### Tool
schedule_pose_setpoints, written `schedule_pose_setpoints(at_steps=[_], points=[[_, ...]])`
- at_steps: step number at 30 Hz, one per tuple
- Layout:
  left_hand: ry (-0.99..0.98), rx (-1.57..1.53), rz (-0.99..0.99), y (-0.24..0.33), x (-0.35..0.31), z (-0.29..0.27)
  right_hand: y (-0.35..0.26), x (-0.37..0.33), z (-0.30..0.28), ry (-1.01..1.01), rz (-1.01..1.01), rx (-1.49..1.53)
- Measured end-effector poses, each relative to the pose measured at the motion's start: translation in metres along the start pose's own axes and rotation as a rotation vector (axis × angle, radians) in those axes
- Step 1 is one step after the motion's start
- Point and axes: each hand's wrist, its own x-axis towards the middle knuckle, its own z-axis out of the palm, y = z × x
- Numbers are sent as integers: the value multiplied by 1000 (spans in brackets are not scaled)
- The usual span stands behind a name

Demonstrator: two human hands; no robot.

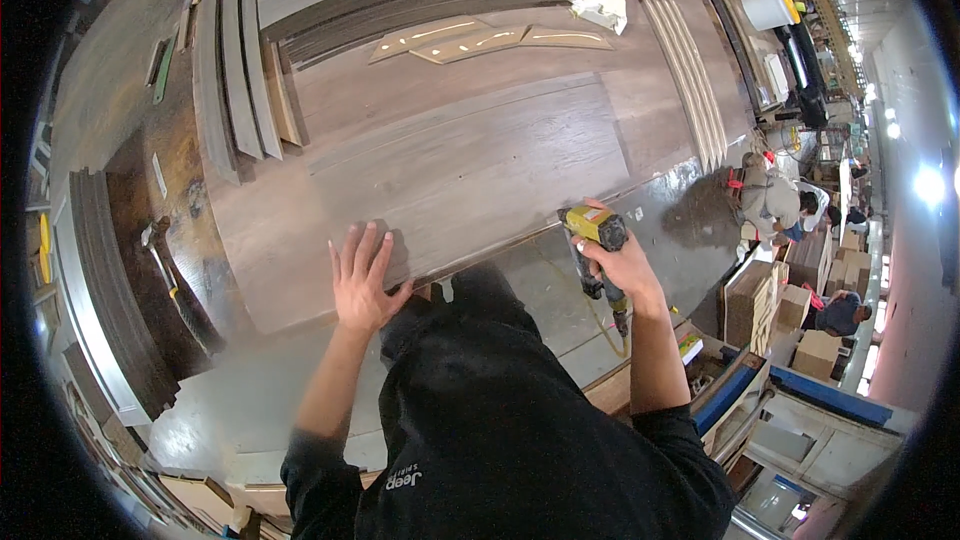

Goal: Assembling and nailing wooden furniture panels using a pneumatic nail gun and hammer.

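A wide greyish-brown wood panel (460, 165) lies across the worktable in front of me. My left hand (362, 282) rests flat on it near the front edge, fingers spread. Gripped in my right hand (628, 265) is a yellow and black nail gun (602, 230), with a yellow air hose (612, 340) hanging from its handle. The gun's nose is at the panel's near edge, right of centre; whether it touches the wood I cannot tell. Beyond the panel's middle lie angled wood strips (470, 45) with beads of pale glue along them.
A crumpled glue bag (602, 2) sits by the strips. Narrow slats (690, 80) lie at the right, long boards (235, 50) at the left. A hammer (165, 265) and stacked panels (115, 290) are farther left. Other people (775, 200) work off to the right.
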Motion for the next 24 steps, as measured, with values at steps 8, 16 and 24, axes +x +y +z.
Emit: schedule_pose_setpoints(at_steps=[8, 16, 24], points=[[-19, -1, -1, 0, 0, -1, 4, 3, -8, -5, -8, 130], [72, -54, -176, -14, 7, -6, -19, 5, -42, 97, -96, 183], [257, 3, -531, -45, 42, -1, -82, 45, -10, -56, -111, -18]])
